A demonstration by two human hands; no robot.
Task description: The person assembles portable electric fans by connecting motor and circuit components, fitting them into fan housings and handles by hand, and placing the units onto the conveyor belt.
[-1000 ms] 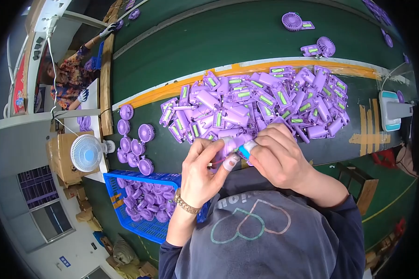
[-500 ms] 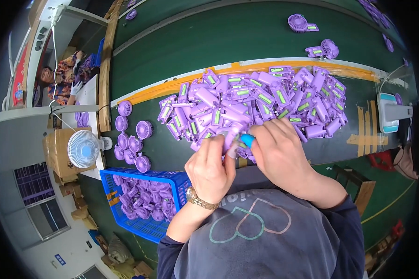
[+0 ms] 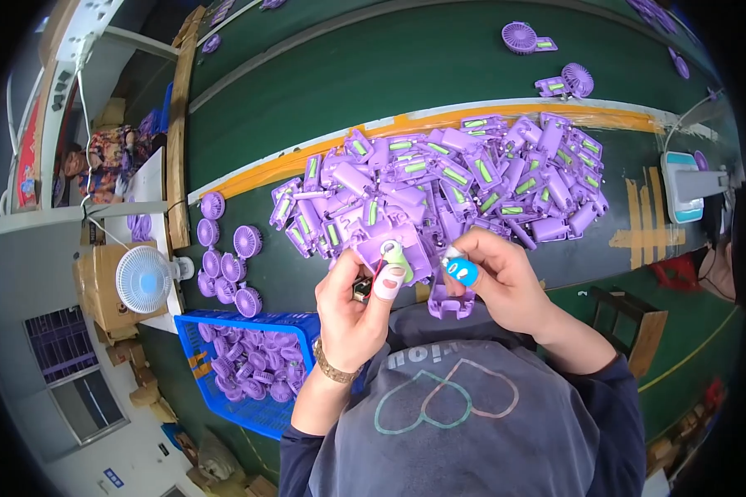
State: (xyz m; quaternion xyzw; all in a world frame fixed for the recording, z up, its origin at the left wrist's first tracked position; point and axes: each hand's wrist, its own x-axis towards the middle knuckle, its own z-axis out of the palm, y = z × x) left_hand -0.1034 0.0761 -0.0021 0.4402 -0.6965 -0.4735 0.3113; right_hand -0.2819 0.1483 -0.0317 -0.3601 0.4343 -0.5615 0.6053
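My left hand (image 3: 352,311) is closed on a purple plastic housing (image 3: 421,255), its open side turned up. A green battery (image 3: 395,257) and a red wire show inside it, partly behind the thumb, which wears a pale finger cover. My right hand (image 3: 506,277), its thumb in a blue cover, is closed just to the right of this housing. Whatever its fingertips pinch is too small to make out. Below those fingertips is a second purple shell (image 3: 451,305), near the table's front edge. Beyond both hands spreads a heap of purple housings (image 3: 423,186), many with green batteries.
Several purple round fan heads (image 3: 247,241) lie on the left of the table. A blue crate (image 3: 257,414) full of them stands below. A white fan (image 3: 143,279) is at far left, a white-and-teal device (image 3: 684,190) at right. A co-worker (image 3: 112,166) sits at upper left.
My hands have drawn apart. The housing in my left hand is now turned open side up, showing its inside. The second purple shell has come into view below my right hand.
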